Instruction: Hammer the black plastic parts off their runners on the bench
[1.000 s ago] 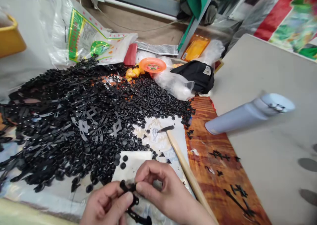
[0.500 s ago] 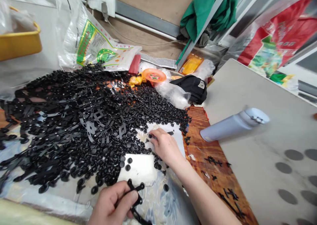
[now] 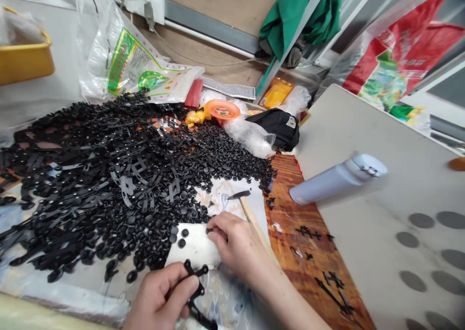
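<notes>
My left hand (image 3: pixel 160 298) is closed around a black plastic strap piece (image 3: pixel 196 281) at the bottom edge of the view, its end sticking up past my thumb. My right hand (image 3: pixel 236 243) rests over a white block (image 3: pixel 192 250), fingertips pinched on a small black button piece (image 3: pixel 209 230). Two loose black buttons (image 3: pixel 182 238) lie on the block beside it. A large heap of black straps and round buttons (image 3: pixel 109 175) spreads left and behind both hands. A small hammer (image 3: pixel 247 209) with a wooden handle lies just behind my right hand.
A pale blue bottle (image 3: pixel 337 180) lies on its side on a grey board (image 3: pixel 381 141) at right. Finished black pieces (image 3: pixel 327 281) are scattered on the red-brown surface. Behind the heap: a printed plastic sack (image 3: pixel 138 68), orange lid (image 3: pixel 221 109), black pouch (image 3: pixel 278 124), yellow tub (image 3: pixel 23 58).
My right hand left the strap, reached out to the edge of the button heap, then drew back to the white block with a button pinched. My left hand kept hold of the strap.
</notes>
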`<action>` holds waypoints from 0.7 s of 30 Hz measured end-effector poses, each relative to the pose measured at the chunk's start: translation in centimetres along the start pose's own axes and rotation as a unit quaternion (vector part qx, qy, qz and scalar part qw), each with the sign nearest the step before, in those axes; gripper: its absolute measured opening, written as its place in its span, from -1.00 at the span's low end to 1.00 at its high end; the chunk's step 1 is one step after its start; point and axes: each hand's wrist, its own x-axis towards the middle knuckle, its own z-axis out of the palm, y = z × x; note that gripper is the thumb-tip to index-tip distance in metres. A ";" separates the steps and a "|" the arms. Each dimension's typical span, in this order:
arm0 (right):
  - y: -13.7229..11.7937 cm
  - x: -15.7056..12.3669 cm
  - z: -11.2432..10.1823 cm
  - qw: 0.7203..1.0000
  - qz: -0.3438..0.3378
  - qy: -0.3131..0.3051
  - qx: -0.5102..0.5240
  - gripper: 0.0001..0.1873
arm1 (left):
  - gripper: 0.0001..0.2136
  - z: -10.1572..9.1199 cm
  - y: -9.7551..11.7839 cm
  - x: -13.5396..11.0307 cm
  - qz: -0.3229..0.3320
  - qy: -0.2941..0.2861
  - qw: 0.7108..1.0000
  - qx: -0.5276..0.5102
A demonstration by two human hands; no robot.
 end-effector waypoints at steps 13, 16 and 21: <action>2.8 2.8 -0.6 0.998 -0.012 0.049 -0.048 -0.74 | -0.63 0.3 1.2 0.0 -0.004 0.003 1.000 0.002; 2.9 4.4 -0.3 0.997 -0.028 0.031 -0.072 -0.74 | -0.65 0.4 1.3 -0.1 -0.006 0.014 1.000 0.010; 3.6 5.0 -0.1 0.997 -0.020 0.030 -0.074 -0.81 | -0.65 0.4 1.3 -0.3 -0.006 0.012 1.000 -0.006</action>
